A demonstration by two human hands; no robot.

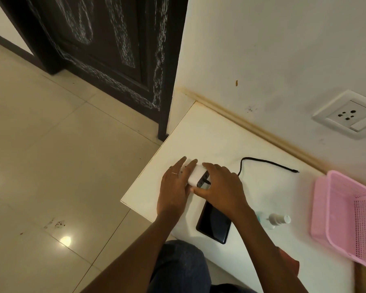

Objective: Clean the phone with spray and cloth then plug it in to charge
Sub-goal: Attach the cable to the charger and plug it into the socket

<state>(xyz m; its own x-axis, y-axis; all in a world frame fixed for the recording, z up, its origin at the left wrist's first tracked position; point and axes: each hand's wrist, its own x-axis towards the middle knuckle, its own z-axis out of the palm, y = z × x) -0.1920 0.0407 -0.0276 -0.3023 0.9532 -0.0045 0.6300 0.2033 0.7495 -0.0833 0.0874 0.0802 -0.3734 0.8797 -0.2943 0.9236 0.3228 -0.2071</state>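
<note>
White table (209, 134) w/ phone (215, 222), wall socket (347, 115), tiled floor (51, 144).

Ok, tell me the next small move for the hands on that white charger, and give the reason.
Probably lift the white charger off the table and carry it toward the wall socket. Both the left hand and the right hand are on it, the black cable seems already attached, its free end lies loose, the socket is empty, and the phone lies unplugged.
</note>
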